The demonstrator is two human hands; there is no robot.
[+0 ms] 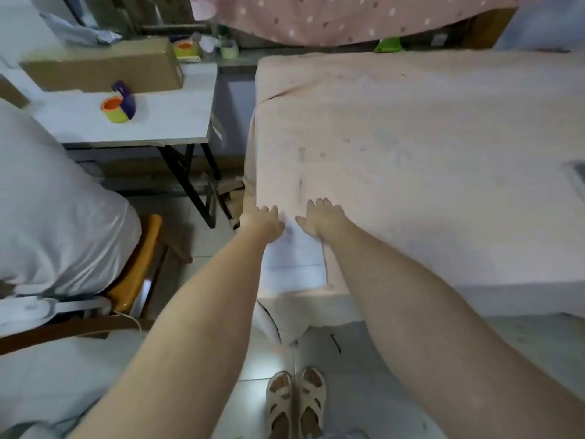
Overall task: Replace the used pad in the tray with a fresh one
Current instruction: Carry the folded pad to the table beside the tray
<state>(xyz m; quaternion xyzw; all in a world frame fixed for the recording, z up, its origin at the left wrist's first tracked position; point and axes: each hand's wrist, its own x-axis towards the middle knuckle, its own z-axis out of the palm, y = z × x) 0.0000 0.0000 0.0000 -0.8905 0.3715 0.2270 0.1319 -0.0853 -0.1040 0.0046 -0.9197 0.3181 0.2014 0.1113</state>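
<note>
A white pad [292, 261] lies on the near left corner of a table draped in a pale pink cloth [427, 153]. My left hand [262, 218] rests palm down at the pad's far left corner, by the table's left edge. Its fingers bend downward, and I cannot tell whether they grip anything. My right hand [321, 217] lies flat at the pad's far right corner with fingers apart and holds nothing. At the right border of the view a grey tray [574, 179] shows only partly, and its inside is hidden.
To the left, a small white table [158, 122] carries a cardboard box [104, 66] and a roll of tape [118, 107]. A wooden chair [136, 274] holding white bundles stands at the near left. My sandalled feet [296, 403] stand on the tiled floor.
</note>
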